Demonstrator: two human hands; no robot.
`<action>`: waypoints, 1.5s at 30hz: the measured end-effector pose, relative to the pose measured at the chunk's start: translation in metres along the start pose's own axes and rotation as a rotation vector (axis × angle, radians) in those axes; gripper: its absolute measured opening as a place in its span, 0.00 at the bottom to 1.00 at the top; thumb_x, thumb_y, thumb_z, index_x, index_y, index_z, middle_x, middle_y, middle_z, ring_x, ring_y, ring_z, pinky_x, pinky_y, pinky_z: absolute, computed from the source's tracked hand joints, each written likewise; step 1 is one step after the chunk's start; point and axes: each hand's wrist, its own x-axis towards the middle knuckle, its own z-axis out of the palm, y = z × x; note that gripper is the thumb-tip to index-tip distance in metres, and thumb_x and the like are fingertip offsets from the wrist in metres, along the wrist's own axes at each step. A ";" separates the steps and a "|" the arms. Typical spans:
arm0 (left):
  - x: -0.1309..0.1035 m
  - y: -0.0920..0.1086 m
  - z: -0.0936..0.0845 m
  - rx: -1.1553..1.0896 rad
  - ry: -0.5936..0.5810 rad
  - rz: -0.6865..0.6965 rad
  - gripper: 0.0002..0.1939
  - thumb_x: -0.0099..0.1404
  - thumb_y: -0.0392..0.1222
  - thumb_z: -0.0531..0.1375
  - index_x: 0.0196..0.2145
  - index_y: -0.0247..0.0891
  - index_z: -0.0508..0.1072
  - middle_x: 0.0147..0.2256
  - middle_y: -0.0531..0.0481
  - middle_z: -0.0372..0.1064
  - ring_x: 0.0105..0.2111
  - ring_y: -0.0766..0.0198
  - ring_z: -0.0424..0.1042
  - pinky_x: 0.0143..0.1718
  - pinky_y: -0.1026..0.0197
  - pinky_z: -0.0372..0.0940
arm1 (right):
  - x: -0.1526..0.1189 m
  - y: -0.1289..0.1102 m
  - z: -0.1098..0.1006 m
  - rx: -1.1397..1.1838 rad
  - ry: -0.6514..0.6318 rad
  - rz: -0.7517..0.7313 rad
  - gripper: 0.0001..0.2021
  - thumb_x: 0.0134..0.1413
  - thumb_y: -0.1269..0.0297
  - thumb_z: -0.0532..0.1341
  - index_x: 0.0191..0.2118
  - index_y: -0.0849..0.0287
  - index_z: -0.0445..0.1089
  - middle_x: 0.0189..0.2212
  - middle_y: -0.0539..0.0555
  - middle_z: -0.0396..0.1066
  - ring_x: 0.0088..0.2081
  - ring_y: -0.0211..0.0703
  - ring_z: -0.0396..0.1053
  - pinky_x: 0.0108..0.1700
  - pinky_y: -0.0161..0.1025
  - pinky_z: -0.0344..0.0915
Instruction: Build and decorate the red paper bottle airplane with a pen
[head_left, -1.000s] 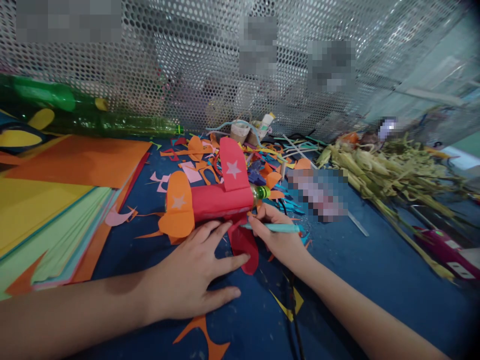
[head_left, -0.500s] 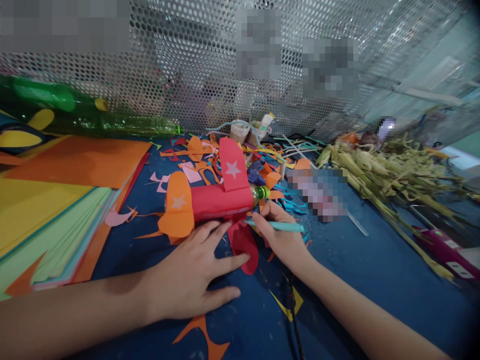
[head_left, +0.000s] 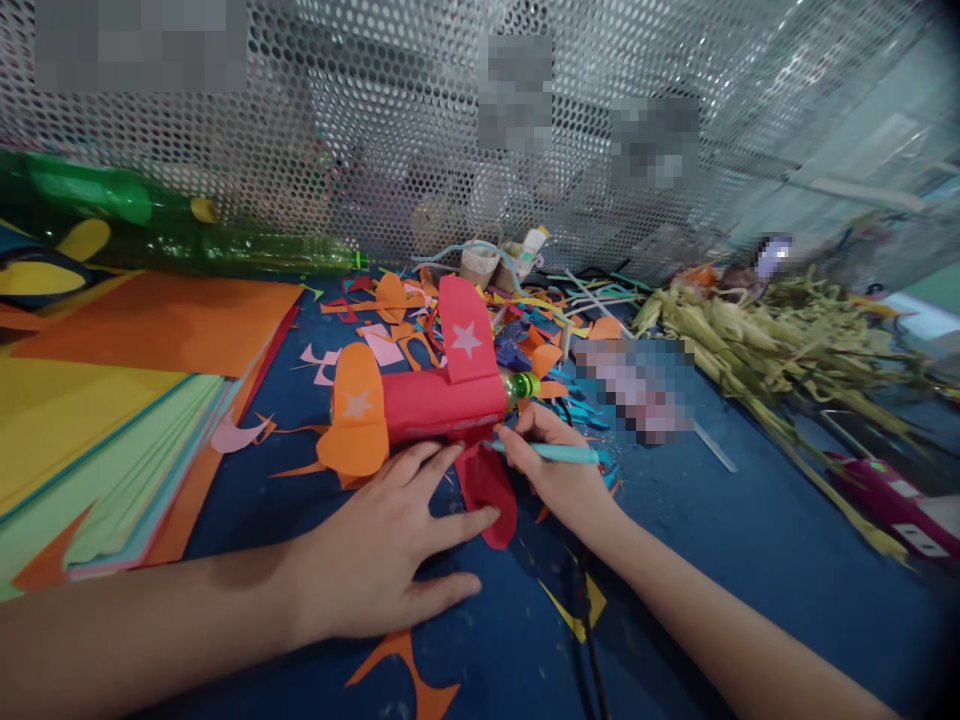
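A bottle wrapped in red paper (head_left: pixel 427 402) lies on the blue table, its green-capped neck (head_left: pixel 521 385) pointing right. A red wing with a silver star (head_left: pixel 466 330) stands on its far side, and a darker red wing (head_left: pixel 489 495) extends toward me. Orange tail pieces (head_left: pixel 358 405) sit at its left end, one bearing a star. My left hand (head_left: pixel 390 540) lies with fingers spread, touching the bottle's near side and the near wing. In my right hand (head_left: pixel 559 465) is a light blue pen (head_left: pixel 562 453), its tip at the near wing close to the bottle.
Coloured paper sheets (head_left: pixel 150 320) are stacked at left, with green bottles (head_left: pixel 255 248) behind. Paper scraps (head_left: pixel 405 300) and two small cups (head_left: pixel 478 262) lie beyond the bottle. Dried husks (head_left: pixel 780 340) are at right; a dark cord (head_left: pixel 589 640) runs near my right forearm.
My right hand and the pen have shifted slightly left, the pen tip moving a little along the near wing. My left hand and the wrapped bottle stay in place.
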 end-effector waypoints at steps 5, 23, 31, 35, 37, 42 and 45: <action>0.001 0.000 0.001 -0.005 0.012 0.006 0.25 0.65 0.56 0.54 0.58 0.52 0.63 0.63 0.38 0.46 0.59 0.36 0.50 0.53 0.34 0.56 | -0.001 -0.003 -0.002 -0.030 -0.011 0.004 0.12 0.55 0.62 0.58 0.24 0.56 0.55 0.17 0.44 0.57 0.18 0.33 0.52 0.22 0.33 0.51; 0.000 0.000 0.001 -0.001 0.005 -0.005 0.24 0.65 0.56 0.54 0.58 0.52 0.63 0.63 0.36 0.46 0.59 0.35 0.50 0.52 0.34 0.56 | -0.003 -0.007 -0.007 -0.007 -0.047 0.013 0.11 0.50 0.66 0.56 0.22 0.55 0.52 0.14 0.43 0.55 0.16 0.32 0.53 0.19 0.31 0.50; 0.000 0.001 0.000 -0.014 0.005 -0.007 0.24 0.65 0.56 0.54 0.57 0.52 0.64 0.62 0.38 0.48 0.59 0.36 0.50 0.53 0.34 0.56 | -0.005 -0.016 -0.009 0.000 -0.034 0.050 0.11 0.49 0.66 0.56 0.21 0.55 0.52 0.13 0.43 0.54 0.16 0.32 0.54 0.17 0.30 0.49; 0.000 0.001 -0.001 -0.023 0.011 -0.008 0.24 0.64 0.56 0.55 0.57 0.52 0.64 0.63 0.38 0.47 0.59 0.36 0.51 0.52 0.34 0.56 | -0.005 -0.017 -0.009 0.002 -0.033 0.057 0.11 0.48 0.66 0.55 0.21 0.55 0.52 0.12 0.42 0.54 0.15 0.32 0.53 0.16 0.30 0.49; 0.000 0.001 -0.001 -0.023 0.008 -0.008 0.24 0.64 0.56 0.55 0.57 0.52 0.65 0.63 0.38 0.47 0.59 0.35 0.51 0.52 0.34 0.56 | -0.005 -0.017 -0.009 0.008 -0.036 0.057 0.11 0.48 0.66 0.55 0.20 0.54 0.51 0.12 0.42 0.54 0.15 0.32 0.52 0.16 0.30 0.49; 0.000 0.000 0.000 -0.017 0.021 -0.003 0.24 0.64 0.56 0.55 0.57 0.52 0.65 0.62 0.39 0.49 0.59 0.36 0.51 0.52 0.34 0.56 | -0.004 -0.015 -0.011 0.021 -0.048 0.054 0.12 0.46 0.65 0.55 0.20 0.54 0.50 0.12 0.43 0.53 0.14 0.32 0.52 0.16 0.30 0.49; 0.000 0.001 -0.001 -0.013 0.027 -0.005 0.24 0.64 0.56 0.56 0.57 0.52 0.65 0.63 0.40 0.47 0.58 0.36 0.51 0.52 0.35 0.57 | -0.003 -0.013 -0.011 0.025 -0.053 0.033 0.12 0.45 0.65 0.56 0.19 0.55 0.50 0.12 0.43 0.52 0.14 0.31 0.51 0.16 0.30 0.49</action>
